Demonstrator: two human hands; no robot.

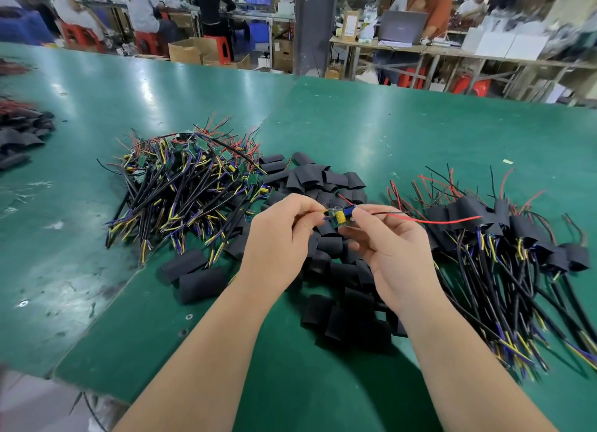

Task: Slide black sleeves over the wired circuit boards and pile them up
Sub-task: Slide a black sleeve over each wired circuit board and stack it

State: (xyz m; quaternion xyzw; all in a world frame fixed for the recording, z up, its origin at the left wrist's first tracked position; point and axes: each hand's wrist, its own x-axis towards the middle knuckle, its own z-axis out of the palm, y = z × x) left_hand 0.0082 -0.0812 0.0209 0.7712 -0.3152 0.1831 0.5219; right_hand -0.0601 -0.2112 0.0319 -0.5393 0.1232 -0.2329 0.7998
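Close in: left hand (284,234) pinches the wire end of a small circuit board (339,217), fingers curled tight. Right hand (387,247) pinches the board's other end, where the leads come out. Board bare, yellow and blue parts showing. It is held in the air just above the heap of loose black sleeves (339,270). A red wire (436,220) and a thin black one run out from the right-hand grip, past the heap's right edge.

Left of the heap, touching it: tangled pile of bare wired boards (187,186). Right of the heap: pile of sleeved boards (504,238), cables fanned toward the near side. All on a green table (355,118). Far left of the heap, at the table edge: more dark sleeves with red wires (19,134).
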